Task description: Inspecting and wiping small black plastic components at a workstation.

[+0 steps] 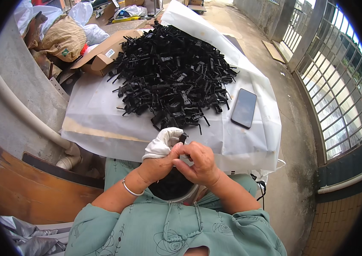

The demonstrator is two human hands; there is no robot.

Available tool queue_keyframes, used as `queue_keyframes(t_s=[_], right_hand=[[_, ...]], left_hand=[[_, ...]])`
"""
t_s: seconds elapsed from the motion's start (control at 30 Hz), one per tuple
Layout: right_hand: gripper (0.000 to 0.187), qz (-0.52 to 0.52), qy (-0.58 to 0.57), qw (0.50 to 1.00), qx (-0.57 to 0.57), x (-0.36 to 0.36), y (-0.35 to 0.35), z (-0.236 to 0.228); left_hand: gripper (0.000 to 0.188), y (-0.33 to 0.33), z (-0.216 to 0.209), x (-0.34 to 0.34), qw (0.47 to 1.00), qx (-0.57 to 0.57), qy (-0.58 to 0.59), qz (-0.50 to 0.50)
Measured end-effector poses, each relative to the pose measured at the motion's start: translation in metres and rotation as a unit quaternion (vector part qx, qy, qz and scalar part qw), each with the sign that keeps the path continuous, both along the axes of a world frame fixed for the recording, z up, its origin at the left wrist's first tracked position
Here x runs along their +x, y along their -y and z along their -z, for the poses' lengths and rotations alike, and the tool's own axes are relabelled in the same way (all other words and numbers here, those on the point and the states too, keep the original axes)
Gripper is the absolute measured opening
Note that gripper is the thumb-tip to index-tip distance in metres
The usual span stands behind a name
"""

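Note:
My left hand point(160, 147), in a white glove, is closed around a small black plastic part point(183, 138). Only the part's upper end shows; fingers cover the rest. My bare right hand point(200, 162) has its fingers bent and pressed against the same part from the right. Just beyond the hands, a large heap of black plastic parts point(172, 72) with thin prongs lies on a white sheet point(249, 147) over the table. Below my hands, between my legs, stands a round pail point(189, 195) with a pale rim and a dark inside.
A dark phone point(244, 109) lies on the sheet to the right. An opened cardboard box point(102, 59) touches the heap's left side, with stuffed sacks point(63, 38) behind it. A wall pipe point(23, 109) runs along the left, and a barred metal gate point(338, 81) stands at the right.

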State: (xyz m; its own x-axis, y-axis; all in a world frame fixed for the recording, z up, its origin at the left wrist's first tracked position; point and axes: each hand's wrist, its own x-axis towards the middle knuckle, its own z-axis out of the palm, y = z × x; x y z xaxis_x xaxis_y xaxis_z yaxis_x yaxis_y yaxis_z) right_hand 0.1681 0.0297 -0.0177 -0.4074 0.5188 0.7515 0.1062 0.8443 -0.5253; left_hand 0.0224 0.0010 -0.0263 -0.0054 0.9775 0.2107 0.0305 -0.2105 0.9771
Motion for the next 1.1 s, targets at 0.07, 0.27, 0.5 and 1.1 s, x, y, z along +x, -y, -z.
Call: queue_keyframes(t_s=[0.07, 0.27, 0.5, 1.1], right_hand=[[0.02, 0.02, 0.019, 0.999, 0.016, 0.004, -0.007, 0.003], [0.025, -0.052, 0.049, 0.996, 0.062, 0.005, -0.007, -0.007], [0.018, 0.012, 0.001, 0.949, -0.316, 0.008, -0.01, 0.003], [0.029, -0.09, 0.007, 0.929, -0.359, 0.003, -0.015, 0.012]], left_hand=[[0.025, 0.001, -0.004, 0.001, 0.999, -0.031, 0.02, 0.017], [0.023, -0.001, -0.006, -0.003, 0.995, -0.019, 0.085, 0.043], [0.026, 0.003, -0.007, -0.01, 0.991, -0.052, 0.048, 0.111], [0.024, 0.007, -0.014, 0.001, 0.988, 0.046, -0.14, -0.05]])
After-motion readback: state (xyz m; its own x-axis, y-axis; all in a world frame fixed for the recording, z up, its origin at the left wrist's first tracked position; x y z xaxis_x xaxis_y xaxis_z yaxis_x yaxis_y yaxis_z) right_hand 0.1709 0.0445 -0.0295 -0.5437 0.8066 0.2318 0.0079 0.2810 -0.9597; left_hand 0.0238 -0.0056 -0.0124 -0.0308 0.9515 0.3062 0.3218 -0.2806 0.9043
